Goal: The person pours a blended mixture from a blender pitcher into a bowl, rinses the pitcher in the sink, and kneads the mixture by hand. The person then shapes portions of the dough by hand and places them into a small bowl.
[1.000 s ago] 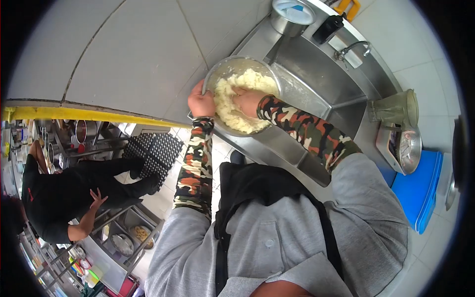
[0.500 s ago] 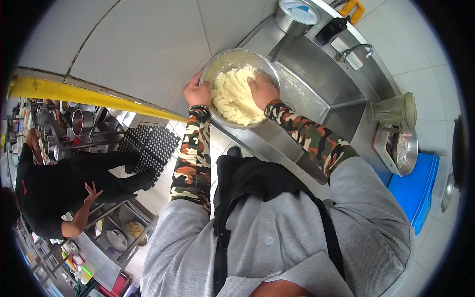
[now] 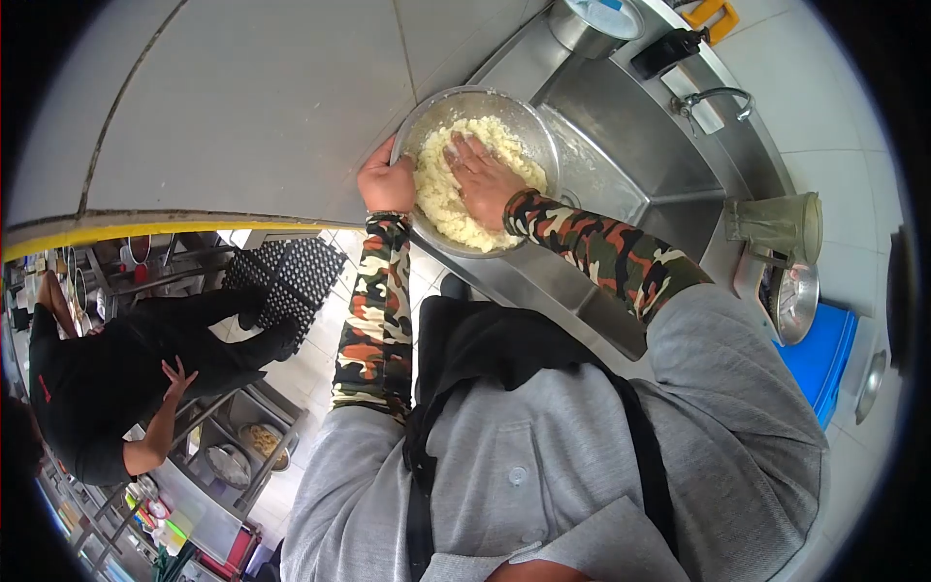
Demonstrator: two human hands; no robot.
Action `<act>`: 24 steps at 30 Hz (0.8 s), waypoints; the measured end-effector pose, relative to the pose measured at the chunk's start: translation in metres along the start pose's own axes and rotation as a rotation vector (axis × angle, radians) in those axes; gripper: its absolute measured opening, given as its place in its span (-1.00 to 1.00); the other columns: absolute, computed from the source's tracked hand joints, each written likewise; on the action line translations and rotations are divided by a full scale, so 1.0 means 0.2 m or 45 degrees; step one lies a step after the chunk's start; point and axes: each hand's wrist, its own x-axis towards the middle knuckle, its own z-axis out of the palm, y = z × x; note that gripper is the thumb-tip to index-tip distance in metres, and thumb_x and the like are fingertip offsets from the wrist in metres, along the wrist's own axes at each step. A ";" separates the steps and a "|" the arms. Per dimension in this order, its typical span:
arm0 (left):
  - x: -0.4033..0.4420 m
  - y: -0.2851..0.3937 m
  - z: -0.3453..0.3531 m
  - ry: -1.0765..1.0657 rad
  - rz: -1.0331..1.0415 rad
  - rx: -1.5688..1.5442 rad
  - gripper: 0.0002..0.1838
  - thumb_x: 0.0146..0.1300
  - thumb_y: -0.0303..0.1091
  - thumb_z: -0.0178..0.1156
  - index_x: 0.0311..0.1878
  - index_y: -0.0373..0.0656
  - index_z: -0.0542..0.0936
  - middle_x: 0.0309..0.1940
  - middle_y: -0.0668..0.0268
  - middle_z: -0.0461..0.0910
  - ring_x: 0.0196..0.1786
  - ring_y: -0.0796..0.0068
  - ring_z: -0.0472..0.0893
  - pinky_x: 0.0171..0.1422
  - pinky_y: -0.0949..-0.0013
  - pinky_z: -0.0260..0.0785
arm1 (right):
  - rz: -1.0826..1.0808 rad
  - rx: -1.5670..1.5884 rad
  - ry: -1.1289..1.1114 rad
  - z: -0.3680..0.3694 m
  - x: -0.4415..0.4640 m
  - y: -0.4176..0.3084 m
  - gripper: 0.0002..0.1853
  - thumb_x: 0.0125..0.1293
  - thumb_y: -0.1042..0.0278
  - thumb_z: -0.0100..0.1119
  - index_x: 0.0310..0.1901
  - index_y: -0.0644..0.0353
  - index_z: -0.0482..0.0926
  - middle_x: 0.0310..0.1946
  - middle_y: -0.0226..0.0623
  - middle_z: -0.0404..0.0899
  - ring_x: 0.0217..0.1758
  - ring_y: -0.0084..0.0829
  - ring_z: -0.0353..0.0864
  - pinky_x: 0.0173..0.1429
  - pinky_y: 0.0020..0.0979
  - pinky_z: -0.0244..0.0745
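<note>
A round metal bowl [image 3: 546, 145] sits at the near left edge of the steel sink unit, holding a pale yellow, crumbly dough [image 3: 448, 215]. My left hand [image 3: 386, 184] grips the bowl's left rim, its fingers wrapped over the edge and partly hidden. Flat on the dough lies my right hand [image 3: 481, 182], palm down with the fingers stretched out and slightly apart. Camouflage sleeves cover both my forearms.
The steel sink [image 3: 621, 126] has a tap [image 3: 718, 97] at its far side. A metal pot [image 3: 593, 27] stands beyond the bowl. To the right are a blender jug [image 3: 781, 228] and a blue container [image 3: 824, 354]. Another person [image 3: 107, 378] stands at the left by shelves.
My right hand has shifted left and up over the dough, going from a curled, pushing pose to flat with fingers extended. My left hand stays on the rim.
</note>
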 end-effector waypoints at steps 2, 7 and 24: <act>-0.01 0.00 0.02 -0.019 0.014 -0.080 -0.63 0.08 -0.61 0.15 0.01 -0.35 0.60 -0.26 0.31 0.66 -0.32 0.63 0.55 -0.17 0.57 0.41 | 0.046 0.081 0.019 -0.01 -0.01 0.00 -0.25 0.21 0.41 -0.04 0.43 0.27 -0.06 0.49 0.01 -0.35 0.55 0.03 -0.33 0.54 -0.09 -0.19; -0.01 0.00 0.03 -0.022 0.006 -0.027 -0.63 0.07 -0.61 0.16 0.01 -0.36 0.59 -0.26 0.30 0.66 -0.29 0.63 0.56 -0.15 0.56 0.41 | 0.092 0.195 -0.103 -0.08 0.00 0.00 -0.14 0.17 0.42 0.01 0.46 0.16 -0.19 0.50 -0.03 -0.46 0.55 0.04 -0.43 0.52 0.05 -0.20; -0.02 -0.03 0.02 0.048 0.111 0.228 -0.59 -0.01 -0.55 0.15 -0.01 -0.33 0.61 -0.29 0.22 0.69 -0.28 0.58 0.61 -0.14 0.52 0.44 | 0.574 0.868 0.483 0.01 -0.01 0.31 -0.65 0.30 0.13 0.01 -0.18 0.29 0.59 -0.19 0.13 0.56 -0.09 0.06 0.55 0.02 -0.09 0.42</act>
